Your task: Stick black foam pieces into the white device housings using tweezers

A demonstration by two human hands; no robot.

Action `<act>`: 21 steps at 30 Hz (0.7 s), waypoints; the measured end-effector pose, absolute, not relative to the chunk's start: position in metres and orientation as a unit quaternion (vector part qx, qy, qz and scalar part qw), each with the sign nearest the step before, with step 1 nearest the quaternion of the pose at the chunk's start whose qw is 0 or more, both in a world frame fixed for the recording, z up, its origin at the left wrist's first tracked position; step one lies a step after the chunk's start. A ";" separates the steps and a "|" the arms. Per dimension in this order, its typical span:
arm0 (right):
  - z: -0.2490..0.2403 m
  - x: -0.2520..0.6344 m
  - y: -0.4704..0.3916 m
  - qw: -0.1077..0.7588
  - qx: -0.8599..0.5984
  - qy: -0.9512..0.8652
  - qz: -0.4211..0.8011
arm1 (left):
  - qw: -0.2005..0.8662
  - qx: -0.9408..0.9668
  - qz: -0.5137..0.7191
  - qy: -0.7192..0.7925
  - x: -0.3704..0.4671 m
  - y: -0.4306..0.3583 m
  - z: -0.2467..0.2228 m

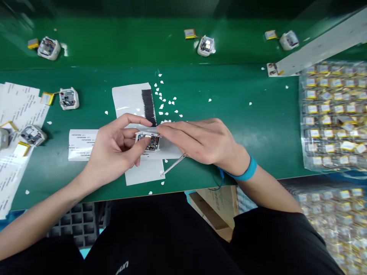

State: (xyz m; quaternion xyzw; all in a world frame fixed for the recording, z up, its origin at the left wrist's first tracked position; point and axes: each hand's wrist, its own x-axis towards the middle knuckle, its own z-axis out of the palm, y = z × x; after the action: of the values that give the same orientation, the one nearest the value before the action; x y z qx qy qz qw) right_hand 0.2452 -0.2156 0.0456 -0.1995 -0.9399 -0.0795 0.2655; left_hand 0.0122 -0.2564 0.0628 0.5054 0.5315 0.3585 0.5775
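Observation:
My left hand (117,147) grips a small white device housing (157,145) with a bare circuit board facing up. The thumb presses on the board, and the index finger reaches over its top edge. At the housing's upper right corner are the fingertips of my right hand (197,139). A pair of metal tweezers (174,164) sticks out below that hand, held against the palm and slanting down to the left. My right thumb is hidden. Under the hands lie white backing sheets (145,172), one carrying a row of black strips (148,105).
Small white round stickers (160,100) are scattered over the green bench (229,126). Housings with yellow-edged batteries stand behind (205,46) and at left (69,98). A clear tray of batteries (332,118) is at right, near a slanted metal bracket (318,46).

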 end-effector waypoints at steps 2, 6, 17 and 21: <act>0.044 0.245 -0.216 0.274 -0.202 -0.938 -0.066 | 0.549 0.517 0.371 0.543 0.013 -0.258 0.063; 0.039 0.239 -0.220 0.279 -0.209 -0.933 -0.086 | 0.550 0.516 0.376 0.539 0.016 -0.261 0.060; 0.037 0.233 -0.232 0.249 -0.240 -0.936 -0.067 | 0.441 0.545 0.489 0.518 0.027 -0.273 0.042; 0.036 0.231 -0.226 0.305 -0.248 -0.908 0.141 | 0.403 0.584 0.504 0.493 0.024 -0.271 0.042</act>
State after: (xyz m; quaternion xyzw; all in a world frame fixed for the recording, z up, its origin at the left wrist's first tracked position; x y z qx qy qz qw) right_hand 0.2312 -0.2257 0.0356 -0.2484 -0.9084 0.1410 0.3054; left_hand 0.0241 -0.2711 0.0416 0.5839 0.4926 0.5041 0.4028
